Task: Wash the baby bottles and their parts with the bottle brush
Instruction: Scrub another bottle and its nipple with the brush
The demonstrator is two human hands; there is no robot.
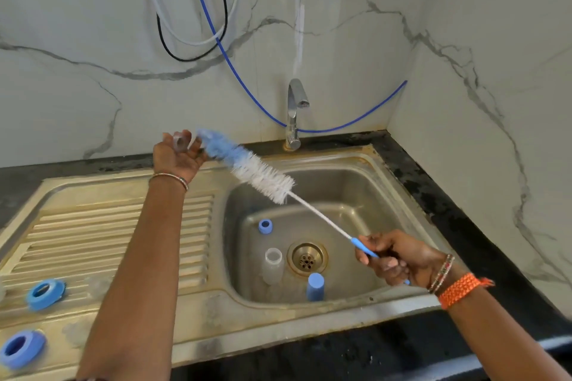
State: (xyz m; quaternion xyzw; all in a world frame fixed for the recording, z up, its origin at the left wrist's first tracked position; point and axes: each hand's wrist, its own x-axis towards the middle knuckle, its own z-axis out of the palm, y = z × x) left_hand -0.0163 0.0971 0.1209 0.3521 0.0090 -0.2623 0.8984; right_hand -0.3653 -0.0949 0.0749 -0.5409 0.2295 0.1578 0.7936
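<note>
Blue-tipped bottle brush (pixel 247 165) spans both hands above the sink (pixel 399 182).

Quick count around the sink (pixel 399 182): two blue rings on its drainboard left of the basin, one (pixel 45 294) behind the other (pixel 21 349); inside it, one clear bottle (pixel 272 266), one small blue collar (pixel 265 226), one blue cap (pixel 315 287); one bottle brush (pixel 263 175) above it.

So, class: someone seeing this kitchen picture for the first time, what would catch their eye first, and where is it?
The long bottle brush slants across the middle above the sink, its blue handle gripped by the right hand. The left hand pinches a small clear part beside the brush's blue tip. Two blue rings lie on the drainboard, lower left.
</note>
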